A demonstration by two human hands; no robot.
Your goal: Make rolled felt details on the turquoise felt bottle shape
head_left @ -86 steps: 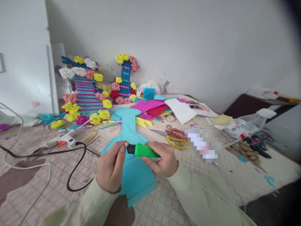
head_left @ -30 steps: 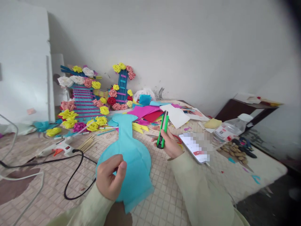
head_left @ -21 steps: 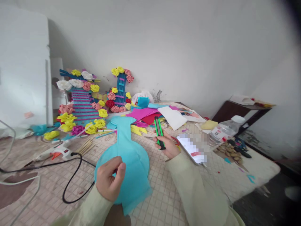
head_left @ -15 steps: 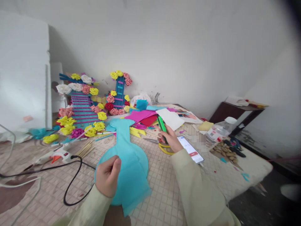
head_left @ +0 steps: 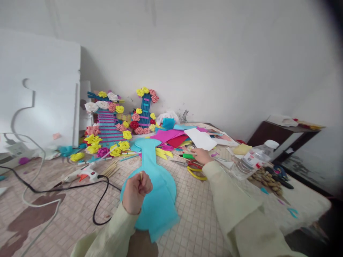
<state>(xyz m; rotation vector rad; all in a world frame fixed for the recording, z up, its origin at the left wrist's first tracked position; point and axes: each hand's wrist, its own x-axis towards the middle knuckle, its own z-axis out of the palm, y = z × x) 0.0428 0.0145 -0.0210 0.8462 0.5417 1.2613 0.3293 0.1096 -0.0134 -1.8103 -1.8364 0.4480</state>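
My left hand (head_left: 137,192) is curled into a fist above a light-blue guitar-shaped piece (head_left: 148,160); whatever it may hold is hidden. A loose light-blue sheet (head_left: 162,210) lies over the piece's round body. Farther right, low over the table, my right hand (head_left: 202,156) has its fingers around the near end of a green-and-black pen-shaped tool (head_left: 188,156), which lies nearly flat; its exact kind is unclear. Just below that hand are scissors (head_left: 197,175) with yellow and red handles. Coloured paper sheets (head_left: 167,136) and a white sheet (head_left: 200,138) lie behind it.
A glue gun (head_left: 87,174) with a black cord rests at left beside thin wooden sticks (head_left: 110,169). Two flower-trimmed blue pieces (head_left: 144,110) lean at the back. At right are a plastic bottle (head_left: 254,159) and peanuts (head_left: 268,180). A white board (head_left: 45,92) stands left.
My right hand has lowered the green-and-black tool, turning it from upright to nearly flat near the scissors. My right sleeve now covers the phone. My view has swung left; the left fist has turned slightly.
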